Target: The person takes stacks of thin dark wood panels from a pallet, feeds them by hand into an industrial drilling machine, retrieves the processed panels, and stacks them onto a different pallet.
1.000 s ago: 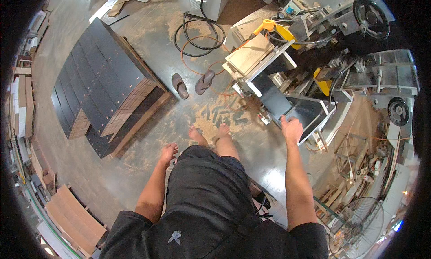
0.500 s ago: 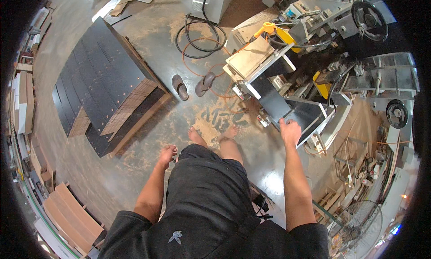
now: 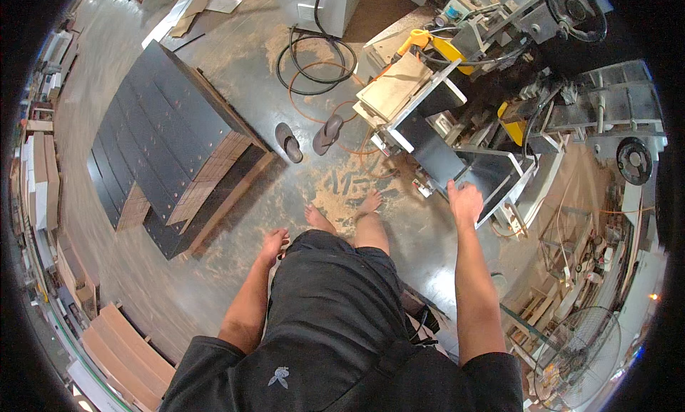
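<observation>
Stack of dark panels (image 3: 168, 137): lay on the floor well left of the person, edges stepped, untouched.
Left hand (image 3: 273, 242): hung loose beside the left thigh, holding nothing; fingers curled slightly downward, whether pressed together could not be told.
Sandals (image 3: 308, 138): a pair lay on the sawdust-strewn floor ahead of the bare feet, apart from both hands.
Right hand (image 3: 465, 202): rested on the near edge of the dark board (image 3: 492, 175), fingers bent over that edge; grip depth hidden by the back of the hand.
Dark board: lay flat on the woodworking machine (image 3: 457, 105), just beside a second dark panel (image 3: 432, 144).
Advice, as a judgement: seat the board square with the palm flat, keep fingers clear of the working parts, and steady the far end with the free hand.
Hazard: bare feet near offcuts.
</observation>
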A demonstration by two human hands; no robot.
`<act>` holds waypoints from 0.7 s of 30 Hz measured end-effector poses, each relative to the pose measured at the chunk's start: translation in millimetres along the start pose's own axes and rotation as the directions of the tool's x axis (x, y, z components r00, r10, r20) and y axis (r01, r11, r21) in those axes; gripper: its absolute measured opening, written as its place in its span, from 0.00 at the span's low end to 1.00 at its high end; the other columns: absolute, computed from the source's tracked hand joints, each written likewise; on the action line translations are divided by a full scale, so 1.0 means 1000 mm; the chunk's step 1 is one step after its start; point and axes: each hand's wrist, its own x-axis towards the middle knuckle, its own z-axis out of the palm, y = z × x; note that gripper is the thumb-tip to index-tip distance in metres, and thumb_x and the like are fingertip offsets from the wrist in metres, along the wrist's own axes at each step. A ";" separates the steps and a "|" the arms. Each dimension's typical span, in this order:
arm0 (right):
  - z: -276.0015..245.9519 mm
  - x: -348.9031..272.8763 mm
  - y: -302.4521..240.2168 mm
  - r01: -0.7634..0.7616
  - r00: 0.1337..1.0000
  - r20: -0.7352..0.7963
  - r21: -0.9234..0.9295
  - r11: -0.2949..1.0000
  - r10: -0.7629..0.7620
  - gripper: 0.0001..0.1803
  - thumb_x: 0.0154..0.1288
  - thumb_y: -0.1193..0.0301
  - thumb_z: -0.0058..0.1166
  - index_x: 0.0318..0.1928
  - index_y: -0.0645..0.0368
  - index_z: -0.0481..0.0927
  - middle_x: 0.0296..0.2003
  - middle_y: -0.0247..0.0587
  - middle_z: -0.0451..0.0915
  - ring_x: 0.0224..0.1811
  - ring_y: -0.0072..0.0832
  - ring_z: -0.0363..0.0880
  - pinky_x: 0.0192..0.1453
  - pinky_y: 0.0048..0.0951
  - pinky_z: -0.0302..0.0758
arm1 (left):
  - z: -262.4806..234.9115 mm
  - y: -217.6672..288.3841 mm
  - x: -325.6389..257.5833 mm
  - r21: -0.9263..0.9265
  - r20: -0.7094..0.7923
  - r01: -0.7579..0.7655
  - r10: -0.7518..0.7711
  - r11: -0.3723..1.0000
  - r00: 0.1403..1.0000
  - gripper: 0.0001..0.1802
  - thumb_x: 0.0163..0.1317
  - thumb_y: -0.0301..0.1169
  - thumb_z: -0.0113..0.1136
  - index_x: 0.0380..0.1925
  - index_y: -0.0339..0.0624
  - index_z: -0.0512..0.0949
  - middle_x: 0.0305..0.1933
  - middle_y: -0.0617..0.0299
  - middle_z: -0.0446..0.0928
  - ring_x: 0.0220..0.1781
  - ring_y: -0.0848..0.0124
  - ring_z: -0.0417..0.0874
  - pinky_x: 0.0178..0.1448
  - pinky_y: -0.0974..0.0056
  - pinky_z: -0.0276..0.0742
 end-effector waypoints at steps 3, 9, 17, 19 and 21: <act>-0.002 0.001 -0.002 0.014 1.000 -0.014 0.007 1.000 -0.013 0.28 0.58 0.46 0.54 0.36 0.62 0.84 0.36 0.60 0.83 0.41 0.53 0.82 0.49 0.48 0.77 | -0.020 -0.012 0.012 0.001 0.008 -0.018 0.018 1.000 1.000 0.23 0.63 0.46 0.56 0.53 0.45 0.75 0.48 0.62 0.77 0.50 0.65 0.78 0.49 0.56 0.69; 0.005 0.005 0.002 0.042 0.999 -0.013 -0.021 0.999 -0.042 0.27 0.56 0.46 0.57 0.35 0.61 0.85 0.35 0.60 0.83 0.42 0.54 0.82 0.48 0.47 0.77 | -0.029 -0.015 0.021 -0.056 -0.032 0.006 -0.008 0.998 0.999 0.22 0.64 0.47 0.54 0.52 0.46 0.73 0.48 0.63 0.77 0.52 0.64 0.77 0.54 0.53 0.68; -0.004 -0.001 -0.004 0.072 0.997 0.021 -0.015 0.997 -0.071 0.28 0.57 0.48 0.55 0.36 0.63 0.85 0.36 0.61 0.82 0.42 0.54 0.82 0.49 0.48 0.77 | 0.012 -0.059 0.043 -0.141 0.050 -0.093 0.101 0.986 0.994 0.16 0.63 0.39 0.56 0.41 0.38 0.77 0.37 0.62 0.79 0.36 0.69 0.78 0.41 0.63 0.71; 0.000 0.001 -0.001 0.076 0.997 0.014 -0.013 0.997 -0.076 0.27 0.57 0.48 0.55 0.36 0.63 0.84 0.36 0.61 0.82 0.41 0.54 0.82 0.49 0.48 0.77 | 0.019 -0.068 0.051 -0.141 0.050 -0.116 0.124 0.983 0.991 0.17 0.64 0.38 0.55 0.41 0.33 0.77 0.36 0.59 0.79 0.32 0.69 0.77 0.38 0.66 0.72; 0.000 0.003 -0.001 0.057 0.998 0.025 -0.021 0.998 -0.057 0.27 0.58 0.48 0.55 0.35 0.63 0.84 0.36 0.61 0.82 0.41 0.54 0.82 0.49 0.48 0.77 | 0.027 -0.057 0.042 -0.156 0.051 -0.090 0.099 0.984 0.994 0.17 0.64 0.38 0.55 0.41 0.33 0.77 0.35 0.59 0.78 0.31 0.69 0.77 0.38 0.66 0.71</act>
